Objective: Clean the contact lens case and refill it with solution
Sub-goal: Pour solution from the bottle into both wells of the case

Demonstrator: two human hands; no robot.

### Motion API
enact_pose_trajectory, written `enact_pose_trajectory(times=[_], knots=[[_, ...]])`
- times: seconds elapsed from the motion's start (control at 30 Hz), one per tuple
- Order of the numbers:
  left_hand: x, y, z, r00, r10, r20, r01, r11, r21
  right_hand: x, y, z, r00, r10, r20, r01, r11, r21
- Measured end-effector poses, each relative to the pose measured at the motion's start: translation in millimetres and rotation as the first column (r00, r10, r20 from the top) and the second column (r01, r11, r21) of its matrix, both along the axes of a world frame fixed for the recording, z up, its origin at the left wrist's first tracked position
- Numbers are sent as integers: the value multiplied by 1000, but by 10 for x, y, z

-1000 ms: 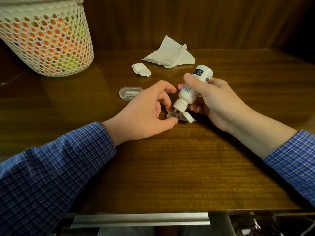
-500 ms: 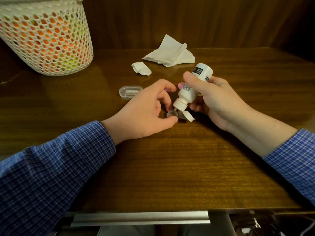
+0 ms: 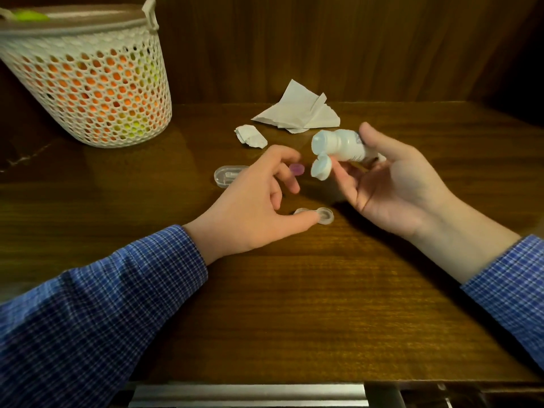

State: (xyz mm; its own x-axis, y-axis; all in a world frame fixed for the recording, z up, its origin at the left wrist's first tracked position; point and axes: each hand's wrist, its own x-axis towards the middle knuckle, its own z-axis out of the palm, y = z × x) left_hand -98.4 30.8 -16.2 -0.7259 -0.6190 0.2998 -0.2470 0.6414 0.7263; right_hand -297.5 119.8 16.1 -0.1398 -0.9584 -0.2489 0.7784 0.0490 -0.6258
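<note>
The clear contact lens case [image 3: 323, 215] lies on the wooden table [image 3: 294, 304], both round wells uncovered. My left hand [image 3: 259, 204] rests beside it, thumb touching the case's left well, the other fingers loosely curled above the table. My right hand [image 3: 391, 184] holds the white solution bottle [image 3: 341, 145] tilted on its side above the table, nozzle pointing left, its flip cap [image 3: 321, 169] hanging open. A small pink cap [image 3: 295, 169] lies on the table behind my left fingers.
A clear oval plastic box [image 3: 226, 175] lies left of my left hand. A crumpled tissue scrap [image 3: 250, 136] and a larger white tissue [image 3: 300, 111] sit near the back wall. A white mesh basket [image 3: 88, 81] with orange and green contents stands at the back left.
My right hand has lifted the bottle off the case and turned it from nozzle-down to lying sideways. My left fingers have loosened, with only the thumb left on the case.
</note>
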Motion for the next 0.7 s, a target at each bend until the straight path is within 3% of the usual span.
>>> enact_pose_trajectory(times=[0.27,0.53,0.6,0.7], knots=[[-15,31,142,905,221,-365,-176,972,154,13,-2,-67,981,135,-142,-141,990,-29],[-28,0,187,792,413,-449,-274,898,343,48,4,-113,878,206,-432,-247,968,-40],[-2,-3,209,776,432,-459,-316,897,310,60,-6,-125,883,177,-436,-223,973,-55],[21,63,226,824,322,-467,-301,946,121,78,-5,-103,867,114,-486,-178,980,-87]])
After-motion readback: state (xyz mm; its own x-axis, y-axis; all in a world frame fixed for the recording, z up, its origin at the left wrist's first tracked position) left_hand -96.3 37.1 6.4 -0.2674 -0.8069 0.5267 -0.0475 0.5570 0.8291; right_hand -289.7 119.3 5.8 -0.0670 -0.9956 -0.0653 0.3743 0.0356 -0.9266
